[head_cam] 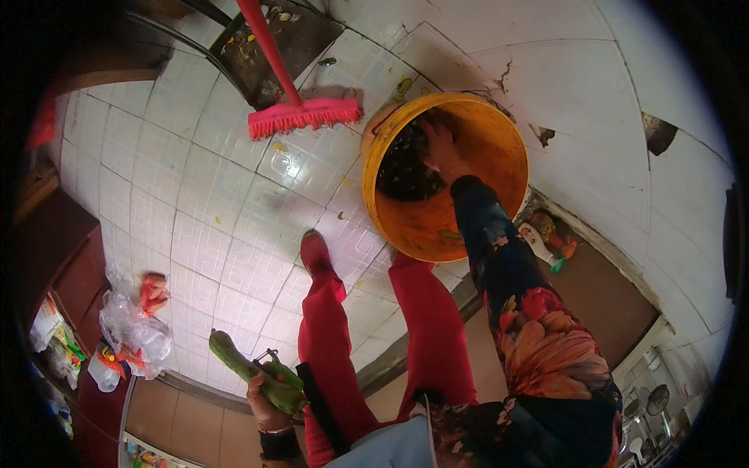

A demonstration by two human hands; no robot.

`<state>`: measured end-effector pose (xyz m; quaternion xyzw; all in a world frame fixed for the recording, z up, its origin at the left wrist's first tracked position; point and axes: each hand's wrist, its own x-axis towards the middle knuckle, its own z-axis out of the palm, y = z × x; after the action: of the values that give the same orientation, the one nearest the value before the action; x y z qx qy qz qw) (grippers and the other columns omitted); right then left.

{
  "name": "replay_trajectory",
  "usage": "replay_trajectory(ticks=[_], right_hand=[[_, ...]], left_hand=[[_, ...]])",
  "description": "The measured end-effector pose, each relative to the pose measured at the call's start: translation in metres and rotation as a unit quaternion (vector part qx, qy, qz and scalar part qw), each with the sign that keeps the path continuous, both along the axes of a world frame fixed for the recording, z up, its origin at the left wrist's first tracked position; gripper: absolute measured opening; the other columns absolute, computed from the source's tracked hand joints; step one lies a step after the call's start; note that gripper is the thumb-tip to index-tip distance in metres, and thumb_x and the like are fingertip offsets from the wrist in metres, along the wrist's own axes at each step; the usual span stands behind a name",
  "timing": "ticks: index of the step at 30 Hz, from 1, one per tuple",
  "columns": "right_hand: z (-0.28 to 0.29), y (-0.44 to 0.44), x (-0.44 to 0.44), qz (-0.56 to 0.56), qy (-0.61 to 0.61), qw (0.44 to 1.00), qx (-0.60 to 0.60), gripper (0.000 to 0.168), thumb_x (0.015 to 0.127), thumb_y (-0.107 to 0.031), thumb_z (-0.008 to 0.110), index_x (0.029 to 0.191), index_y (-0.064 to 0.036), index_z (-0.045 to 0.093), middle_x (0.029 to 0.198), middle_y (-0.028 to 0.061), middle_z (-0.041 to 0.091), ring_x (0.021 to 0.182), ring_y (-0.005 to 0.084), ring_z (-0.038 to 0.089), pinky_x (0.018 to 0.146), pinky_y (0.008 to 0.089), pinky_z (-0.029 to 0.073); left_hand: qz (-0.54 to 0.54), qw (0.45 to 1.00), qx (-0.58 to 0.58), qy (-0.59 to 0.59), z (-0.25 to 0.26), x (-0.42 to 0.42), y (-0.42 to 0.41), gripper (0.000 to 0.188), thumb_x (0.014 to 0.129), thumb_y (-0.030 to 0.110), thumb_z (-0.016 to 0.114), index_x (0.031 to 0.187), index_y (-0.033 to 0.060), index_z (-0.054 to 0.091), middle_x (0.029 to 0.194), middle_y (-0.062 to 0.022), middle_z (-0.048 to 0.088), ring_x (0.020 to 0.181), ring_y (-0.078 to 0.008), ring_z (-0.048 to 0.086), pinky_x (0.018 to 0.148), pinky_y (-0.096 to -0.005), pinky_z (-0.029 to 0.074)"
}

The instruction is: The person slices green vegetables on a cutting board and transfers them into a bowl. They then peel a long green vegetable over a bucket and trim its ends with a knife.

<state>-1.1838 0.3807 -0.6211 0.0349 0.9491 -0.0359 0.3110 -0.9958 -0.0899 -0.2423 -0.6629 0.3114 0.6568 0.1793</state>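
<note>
My left hand (270,403) grips a green zucchini (225,348) at the lower left, above my red-clad leg. A green peeler (284,373) with metal parts is held against the zucchini in that same hand. My right arm, in a dark floral sleeve, reaches down into an orange-yellow plastic bucket (497,216). Inside it, my right hand (442,149) touches dark, wet-looking contents (406,167) that I cannot identify. Its fingertips are partly hidden in shadow. A green peeling (449,234) clings to the bucket's near inner wall.
A pink-red broom (304,114) stands on the tiled floor beside a dustpan (275,50) holding scraps. Green peelings (404,86) lie near the bucket. Bottles (541,245) stand right of it. Clear plastic bags (131,324) lie by the dark red cabinet (82,269).
</note>
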Motion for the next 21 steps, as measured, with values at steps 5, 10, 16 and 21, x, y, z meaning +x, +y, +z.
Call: replay_trajectory(ticks=[5, 10, 16, 21], right_hand=[[0.054, -0.039, 0.005, -0.187, -0.106, 0.976, -0.028, 0.08, 0.075, -0.009, 0.065, 0.143, -0.007, 0.024, 0.104, 0.0252, 0.062, 0.093, 0.0418, 0.062, 0.078, 0.0487, 0.051], [0.078, -0.025, 0.019, -0.198, 0.064, 0.978, -0.004, 0.066, 0.078, -0.01, 0.063, 0.138, -0.007, 0.037, 0.103, 0.0197, 0.062, 0.084, 0.0372, 0.063, 0.063, 0.0481, 0.052], [0.125, 0.021, 0.006, -0.128, 0.25, 0.959, 0.034, 0.029, 0.073, -0.003, 0.06, 0.1, -0.012, 0.056, 0.095, 0.0142, 0.061, 0.077, 0.0367, 0.062, 0.062, 0.0484, 0.051], [0.166, 0.004, 0.01, -0.156, 0.326, 0.933, 0.008, 0.029, 0.072, -0.007, 0.062, 0.1, -0.011, 0.057, 0.097, 0.0136, 0.059, 0.087, 0.0355, 0.06, 0.071, 0.0477, 0.048]], left_hand=[[-0.038, 0.999, -0.004, -0.005, -0.008, 0.013, 0.006, 0.029, 0.077, 0.023, 0.062, 0.099, 0.0036, 0.058, 0.085, -0.0078, 0.062, 0.075, -0.0182, 0.061, 0.068, -0.0347, 0.054], [-0.043, 0.999, -0.003, 0.0, 0.001, 0.003, 0.022, 0.03, 0.078, 0.027, 0.061, 0.1, 0.0059, 0.058, 0.083, -0.0073, 0.061, 0.073, -0.0221, 0.061, 0.065, -0.0361, 0.053], [-0.049, 0.998, -0.029, -0.012, 0.001, 0.006, 0.027, 0.031, 0.079, 0.026, 0.061, 0.102, 0.0055, 0.058, 0.088, -0.007, 0.062, 0.075, -0.02, 0.061, 0.068, -0.0347, 0.053], [-0.041, 0.999, -0.034, -0.004, 0.002, 0.009, 0.03, 0.031, 0.079, 0.027, 0.061, 0.101, 0.0055, 0.058, 0.088, -0.0076, 0.062, 0.076, -0.02, 0.061, 0.068, -0.0348, 0.053]])
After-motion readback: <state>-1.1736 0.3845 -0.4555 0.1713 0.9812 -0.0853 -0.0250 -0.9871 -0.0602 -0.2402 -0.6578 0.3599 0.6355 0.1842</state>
